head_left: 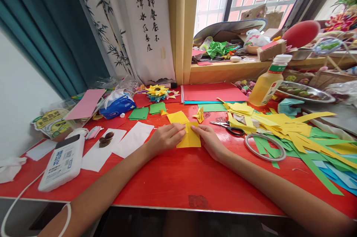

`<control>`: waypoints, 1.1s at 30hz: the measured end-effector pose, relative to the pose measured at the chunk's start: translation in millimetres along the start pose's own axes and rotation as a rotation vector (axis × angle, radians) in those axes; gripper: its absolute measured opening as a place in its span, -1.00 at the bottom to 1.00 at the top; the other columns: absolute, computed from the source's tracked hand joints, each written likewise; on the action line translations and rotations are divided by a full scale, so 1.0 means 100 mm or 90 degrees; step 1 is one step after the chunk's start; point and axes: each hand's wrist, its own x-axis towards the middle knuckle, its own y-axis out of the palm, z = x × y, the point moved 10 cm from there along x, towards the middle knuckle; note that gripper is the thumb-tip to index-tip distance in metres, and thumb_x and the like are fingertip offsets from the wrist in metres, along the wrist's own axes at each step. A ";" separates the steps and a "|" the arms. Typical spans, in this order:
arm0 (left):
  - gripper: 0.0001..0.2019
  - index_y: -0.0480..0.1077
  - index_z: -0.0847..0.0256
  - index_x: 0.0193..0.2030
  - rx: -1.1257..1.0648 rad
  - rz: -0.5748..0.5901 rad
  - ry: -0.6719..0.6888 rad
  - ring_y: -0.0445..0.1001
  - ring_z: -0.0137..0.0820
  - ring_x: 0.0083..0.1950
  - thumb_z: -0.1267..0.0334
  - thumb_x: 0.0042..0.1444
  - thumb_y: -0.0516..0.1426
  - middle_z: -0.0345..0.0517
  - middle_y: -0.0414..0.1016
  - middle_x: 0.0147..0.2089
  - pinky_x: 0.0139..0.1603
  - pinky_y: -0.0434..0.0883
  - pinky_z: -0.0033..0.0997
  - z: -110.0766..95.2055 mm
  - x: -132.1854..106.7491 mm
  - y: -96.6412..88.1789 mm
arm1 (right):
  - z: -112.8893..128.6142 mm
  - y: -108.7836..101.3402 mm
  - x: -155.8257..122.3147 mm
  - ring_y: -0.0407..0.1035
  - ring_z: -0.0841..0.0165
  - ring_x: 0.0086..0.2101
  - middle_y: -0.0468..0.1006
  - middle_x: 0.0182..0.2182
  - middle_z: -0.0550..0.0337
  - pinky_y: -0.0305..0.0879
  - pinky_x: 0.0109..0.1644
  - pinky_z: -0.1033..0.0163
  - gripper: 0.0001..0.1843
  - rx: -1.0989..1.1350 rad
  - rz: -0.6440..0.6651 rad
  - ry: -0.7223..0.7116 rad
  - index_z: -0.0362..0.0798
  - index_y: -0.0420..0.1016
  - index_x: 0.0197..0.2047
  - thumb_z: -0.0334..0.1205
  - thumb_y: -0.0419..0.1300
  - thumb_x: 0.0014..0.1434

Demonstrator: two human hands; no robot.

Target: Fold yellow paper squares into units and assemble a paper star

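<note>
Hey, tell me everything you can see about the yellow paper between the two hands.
The yellow paper is a plain, bright, roughly square piece, thin-looking, with a faint crease-like line down it. It sits over the red table, its straight lower edge toward the person. The left hand covers its left side; the right thumb touches its upper right. Whether it lies fully flat is unclear.

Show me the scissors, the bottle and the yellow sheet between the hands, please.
Scissors point(230, 129): head view, on the black handle.
Bottle point(261, 87): head view, on its yellow body.
Yellow sheet point(192, 140): head view, on its lower half.
</note>
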 end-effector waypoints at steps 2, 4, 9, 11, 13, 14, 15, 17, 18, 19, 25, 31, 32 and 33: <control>-0.80 0.28 0.19 -0.15 -0.021 0.000 -0.004 0.33 -0.38 -0.01 0.36 0.12 -0.08 -0.05 0.40 -0.09 -0.08 0.34 -0.39 0.00 0.01 0.00 | 0.00 0.00 0.00 0.36 0.34 -0.44 0.51 -0.41 0.08 0.22 -0.37 0.27 -0.59 0.010 0.001 0.002 -0.16 0.44 -0.21 -0.04 0.15 -0.05; -0.80 0.28 0.18 -0.15 -0.037 -0.002 -0.005 0.34 -0.39 -0.01 0.36 0.12 -0.08 -0.05 0.40 -0.09 -0.08 0.33 -0.39 0.00 0.01 0.00 | 0.00 0.01 -0.01 0.36 0.34 -0.44 0.51 -0.41 0.08 0.22 -0.36 0.27 -0.62 0.022 0.010 0.003 -0.16 0.44 -0.22 -0.06 0.16 -0.04; -0.80 0.28 0.19 -0.15 -0.035 -0.001 0.009 0.35 -0.40 -0.04 0.38 0.11 -0.06 -0.06 0.41 -0.11 -0.09 0.34 -0.42 -0.02 0.03 -0.01 | 0.03 0.06 -0.03 0.37 0.33 -0.41 0.51 -0.39 0.08 0.23 -0.30 0.25 -0.64 0.028 0.031 0.007 -0.15 0.44 -0.21 -0.08 0.15 -0.02; -0.80 0.28 0.20 -0.15 -0.037 0.000 0.015 0.34 -0.41 -0.04 0.39 0.10 -0.05 -0.06 0.41 -0.11 -0.08 0.33 -0.42 -0.03 0.03 -0.01 | 0.04 0.06 -0.03 0.38 0.33 -0.41 0.52 -0.39 0.09 0.23 -0.29 0.24 -0.63 0.029 0.032 0.005 -0.15 0.44 -0.20 -0.08 0.15 -0.02; -0.80 0.28 0.20 -0.15 -0.042 0.002 0.010 0.35 -0.41 -0.05 0.38 0.10 -0.04 -0.06 0.41 -0.11 -0.09 0.34 -0.43 -0.02 0.03 -0.01 | 0.04 0.06 -0.03 0.38 0.33 -0.42 0.52 -0.40 0.09 0.24 -0.29 0.24 -0.62 0.030 0.036 0.002 -0.14 0.43 -0.19 -0.07 0.15 -0.03; -0.80 0.29 0.20 -0.15 -0.043 0.004 0.004 0.35 -0.41 -0.05 0.38 0.10 -0.04 -0.06 0.41 -0.11 -0.10 0.35 -0.43 -0.01 0.03 0.00 | 0.03 0.06 -0.02 0.38 0.33 -0.42 0.52 -0.40 0.09 0.24 -0.30 0.24 -0.61 0.029 0.037 0.001 -0.14 0.43 -0.19 -0.06 0.15 -0.03; -0.80 0.29 0.20 -0.15 -0.045 0.007 -0.003 0.35 -0.41 -0.06 0.37 0.10 -0.05 -0.06 0.41 -0.11 -0.11 0.35 -0.43 -0.01 0.03 0.00 | 0.03 0.05 -0.02 0.38 0.33 -0.43 0.52 -0.40 0.09 0.23 -0.31 0.25 -0.61 0.026 0.037 0.001 -0.14 0.43 -0.19 -0.05 0.16 -0.04; -0.81 0.30 0.20 -0.16 -0.049 0.011 -0.012 0.36 -0.41 -0.07 0.36 0.10 -0.05 -0.05 0.42 -0.12 -0.13 0.35 -0.42 0.00 0.03 0.01 | 0.02 0.05 -0.02 0.38 0.33 -0.43 0.51 -0.40 0.08 0.23 -0.33 0.25 -0.60 0.020 0.038 0.001 -0.15 0.43 -0.20 -0.04 0.16 -0.05; -0.81 0.30 0.20 -0.16 -0.053 0.010 -0.014 0.36 -0.40 -0.08 0.36 0.10 -0.04 -0.05 0.42 -0.12 -0.13 0.36 -0.42 0.01 0.03 0.01 | 0.02 0.05 -0.02 0.37 0.33 -0.43 0.51 -0.40 0.07 0.24 -0.33 0.25 -0.60 0.019 0.041 0.000 -0.15 0.43 -0.20 -0.05 0.16 -0.05; -0.81 0.31 0.20 -0.17 -0.059 0.008 -0.014 0.36 -0.40 -0.08 0.36 0.10 -0.04 -0.05 0.42 -0.13 -0.14 0.36 -0.42 0.01 0.03 0.01 | 0.03 0.06 -0.02 0.37 0.33 -0.43 0.51 -0.40 0.07 0.24 -0.32 0.25 -0.61 0.020 0.044 -0.002 -0.15 0.43 -0.21 -0.05 0.17 -0.05; -0.82 0.33 0.20 -0.19 -0.085 0.008 -0.033 0.36 -0.41 -0.09 0.33 0.10 -0.04 -0.04 0.43 -0.15 -0.15 0.37 -0.41 0.04 0.04 0.01 | 0.04 0.07 -0.02 0.38 0.31 -0.41 0.51 -0.39 0.07 0.25 -0.31 0.25 -0.60 0.015 0.046 0.004 -0.15 0.44 -0.22 -0.04 0.18 -0.07; -0.84 0.32 0.20 -0.20 -0.087 0.001 -0.038 0.36 -0.41 -0.11 0.34 0.08 -0.01 -0.06 0.43 -0.17 -0.19 0.36 -0.44 0.05 0.04 0.01 | 0.06 0.09 -0.02 0.38 0.30 -0.38 0.52 -0.38 0.09 0.26 -0.33 0.26 -0.66 0.029 0.057 -0.007 -0.13 0.45 -0.26 -0.09 0.20 -0.09; -0.84 0.33 0.20 -0.21 -0.089 0.000 -0.040 0.36 -0.41 -0.12 0.34 0.07 0.00 -0.06 0.43 -0.17 -0.21 0.36 -0.44 0.06 0.04 0.01 | 0.06 0.10 -0.02 0.38 0.30 -0.39 0.51 -0.38 0.09 0.26 -0.33 0.26 -0.67 0.028 0.058 -0.007 -0.13 0.45 -0.26 -0.10 0.20 -0.09; -0.85 0.33 0.20 -0.22 -0.092 0.000 -0.045 0.37 -0.41 -0.13 0.34 0.07 0.00 -0.06 0.43 -0.18 -0.22 0.36 -0.45 0.06 0.03 0.01 | 0.06 0.10 -0.02 0.38 0.31 -0.40 0.51 -0.38 0.09 0.26 -0.34 0.26 -0.67 0.024 0.056 -0.005 -0.13 0.44 -0.26 -0.11 0.20 -0.09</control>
